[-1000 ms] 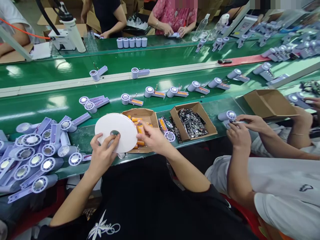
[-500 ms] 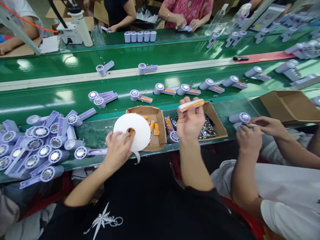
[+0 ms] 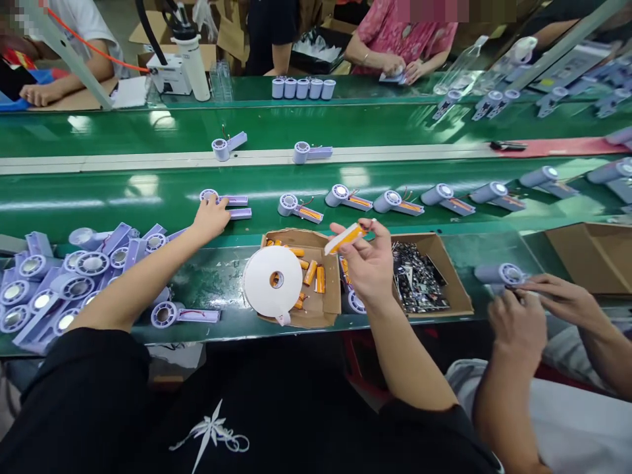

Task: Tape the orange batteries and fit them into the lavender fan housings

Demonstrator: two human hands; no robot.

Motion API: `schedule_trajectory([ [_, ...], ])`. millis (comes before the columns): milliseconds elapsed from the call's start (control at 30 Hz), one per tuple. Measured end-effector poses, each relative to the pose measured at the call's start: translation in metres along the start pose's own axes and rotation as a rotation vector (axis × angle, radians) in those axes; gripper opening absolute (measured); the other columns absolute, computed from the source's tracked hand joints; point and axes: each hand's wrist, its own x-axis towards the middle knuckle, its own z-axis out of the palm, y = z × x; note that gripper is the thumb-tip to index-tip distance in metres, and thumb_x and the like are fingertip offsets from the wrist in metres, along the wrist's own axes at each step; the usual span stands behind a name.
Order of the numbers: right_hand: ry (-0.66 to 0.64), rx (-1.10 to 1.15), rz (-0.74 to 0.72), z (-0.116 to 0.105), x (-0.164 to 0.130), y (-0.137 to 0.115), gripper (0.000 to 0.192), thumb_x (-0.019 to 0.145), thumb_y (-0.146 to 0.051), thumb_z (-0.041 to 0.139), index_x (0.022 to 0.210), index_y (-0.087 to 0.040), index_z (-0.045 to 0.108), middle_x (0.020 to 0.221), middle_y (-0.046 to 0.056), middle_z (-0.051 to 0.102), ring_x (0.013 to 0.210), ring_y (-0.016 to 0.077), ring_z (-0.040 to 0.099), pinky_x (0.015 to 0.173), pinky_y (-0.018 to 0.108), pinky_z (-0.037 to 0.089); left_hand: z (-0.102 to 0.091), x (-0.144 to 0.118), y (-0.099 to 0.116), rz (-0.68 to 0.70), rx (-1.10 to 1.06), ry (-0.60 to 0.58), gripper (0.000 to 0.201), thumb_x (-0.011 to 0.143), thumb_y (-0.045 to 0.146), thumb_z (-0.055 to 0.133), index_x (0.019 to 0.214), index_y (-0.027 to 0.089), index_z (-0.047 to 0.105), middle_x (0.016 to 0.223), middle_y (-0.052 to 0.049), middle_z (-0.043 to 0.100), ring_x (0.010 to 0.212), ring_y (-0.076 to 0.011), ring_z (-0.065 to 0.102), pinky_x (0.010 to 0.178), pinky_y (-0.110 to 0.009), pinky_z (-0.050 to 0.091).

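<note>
My left hand (image 3: 212, 217) reaches over the green belt, its fingers closed round one of two lavender fan housings lying side by side. The round end of that housing is hidden under the hand; its handle (image 3: 240, 214) sticks out to the right. The other fan housing (image 3: 237, 200) lies just behind it. My right hand (image 3: 368, 263) holds an orange battery (image 3: 349, 237) with a white strip along it, raised above the boxes. A white tape roll (image 3: 261, 283) rests on a cardboard box (image 3: 333, 299) of orange batteries (image 3: 310, 271).
Many lavender fan housings (image 3: 76, 286) are heaped at the left. A single housing (image 3: 165, 315) lies near the bench edge. Right of the batteries stands a box of small circuit boards (image 3: 419, 276). A co-worker's hands (image 3: 523, 316) handle a part at the right. More housings line the belt (image 3: 395, 199).
My left hand has let go of the tape roll and moved forward and left to the housings on the belt. The battery in my right hand has been turned and tilted.
</note>
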Motion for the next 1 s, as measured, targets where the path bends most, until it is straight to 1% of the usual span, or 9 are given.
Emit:
schedule_trajectory([
  [100, -0.154, -0.06, 0.043, 0.025, 0.03, 0.012, 0.058, 0.087, -0.045, 0.092, 0.137, -0.034, 0.066, 0.129, 0.006, 0.083, 0.124, 0.0281, 0.082, 0.108, 0.05, 0.071, 0.004, -0.001, -0.02, 0.11, -0.186, -0.039, 0.018, 0.085, 0.024, 0.066, 0.086, 0.018, 0.083, 0.149, -0.021, 0.068, 0.155, -0.0477, 0.04, 0.131, -0.07, 0.029],
  [233, -0.476, -0.253, 0.028, 0.091, 0.091, 0.052, 0.06, 0.093, -0.037, 0.083, 0.15, -0.025, 0.068, 0.129, 0.007, 0.084, 0.117, 0.0249, 0.082, 0.114, 0.047, 0.066, 0.004, 0.012, -0.039, 0.132, -0.409, -0.093, 0.02, 0.09, 0.037, 0.066, 0.088, 0.021, 0.078, 0.132, -0.014, 0.078, 0.146, -0.0355, 0.052, 0.133, -0.056, 0.036],
  [333, -0.723, -0.596, -0.064, 0.14, 0.132, 0.082, 0.054, 0.099, -0.027, 0.077, 0.151, -0.017, 0.069, 0.128, 0.011, 0.085, 0.116, 0.0254, 0.081, 0.114, 0.042, 0.061, 0.008, 0.021, -0.04, 0.074, -0.451, -0.044, 0.025, 0.098, 0.04, 0.056, 0.093, 0.021, 0.072, 0.12, -0.014, 0.078, 0.128, -0.0304, 0.061, 0.122, -0.049, 0.046],
  [433, -0.908, -0.994, -0.139, 0.167, 0.151, 0.095, 0.052, 0.104, -0.027, 0.074, 0.155, -0.023, 0.069, 0.131, 0.011, 0.085, 0.119, 0.0296, 0.079, 0.11, 0.041, 0.057, 0.015, 0.026, -0.033, 0.019, -0.438, 0.005, 0.025, 0.103, 0.037, 0.05, 0.098, 0.021, 0.068, 0.111, -0.013, 0.075, 0.11, -0.028, 0.063, 0.11, -0.046, 0.051],
  [533, -1.037, -1.244, -0.174, 0.173, 0.152, 0.098, 0.049, 0.107, -0.027, 0.069, 0.156, -0.031, 0.071, 0.134, 0.011, 0.084, 0.119, 0.0336, 0.079, 0.104, 0.041, 0.056, 0.021, 0.029, -0.024, -0.017, -0.425, 0.041, 0.023, 0.104, 0.036, 0.048, 0.097, 0.022, 0.065, 0.112, -0.015, 0.074, 0.111, -0.0297, 0.063, 0.11, -0.047, 0.05],
  [633, -1.087, -1.354, -0.171, 0.171, 0.148, 0.099, 0.052, 0.108, -0.026, 0.067, 0.159, -0.035, 0.069, 0.137, 0.013, 0.083, 0.119, 0.0356, 0.079, 0.099, 0.042, 0.057, 0.023, 0.035, -0.014, -0.042, -0.415, 0.059, 0.022, 0.105, 0.034, 0.048, 0.095, 0.022, 0.063, 0.112, -0.017, 0.074, 0.115, -0.032, 0.062, 0.112, -0.049, 0.049],
  [767, -1.107, -1.435, -0.194, 0.171, 0.149, 0.098, 0.048, 0.111, -0.033, 0.064, 0.159, -0.03, 0.07, 0.142, 0.018, 0.08, 0.122, 0.0368, 0.078, 0.099, 0.043, 0.058, 0.023, 0.042, -0.004, -0.059, -0.405, 0.064, 0.016, 0.103, 0.03, 0.053, 0.09, 0.023, 0.06, 0.111, -0.017, 0.074, 0.115, -0.0329, 0.062, 0.111, -0.048, 0.049],
  [867, -1.163, -1.42, -0.239, 0.174, 0.152, 0.094, 0.041, 0.117, -0.037, 0.055, 0.152, -0.029, 0.075, 0.142, 0.015, 0.081, 0.122, 0.0329, 0.079, 0.101, 0.041, 0.057, 0.022, 0.043, 0.003, -0.068, -0.396, 0.079, 0.015, 0.1, 0.027, 0.054, 0.087, 0.023, 0.059, 0.107, -0.017, 0.073, 0.112, -0.0334, 0.063, 0.108, -0.048, 0.049],
  [1000, -1.148, -1.423, -0.284, 0.182, 0.156, 0.088, 0.03, 0.112, -0.024, 0.063, 0.133, -0.018, 0.083, 0.127, 0.016, 0.086, 0.113, 0.0285, 0.079, 0.095, 0.035, 0.056, 0.023, 0.042, 0.007, -0.072, -0.395, 0.098, 0.012, 0.097, 0.023, 0.054, 0.086, 0.023, 0.06, 0.103, -0.016, 0.072, 0.112, -0.0341, 0.063, 0.107, -0.048, 0.05],
])
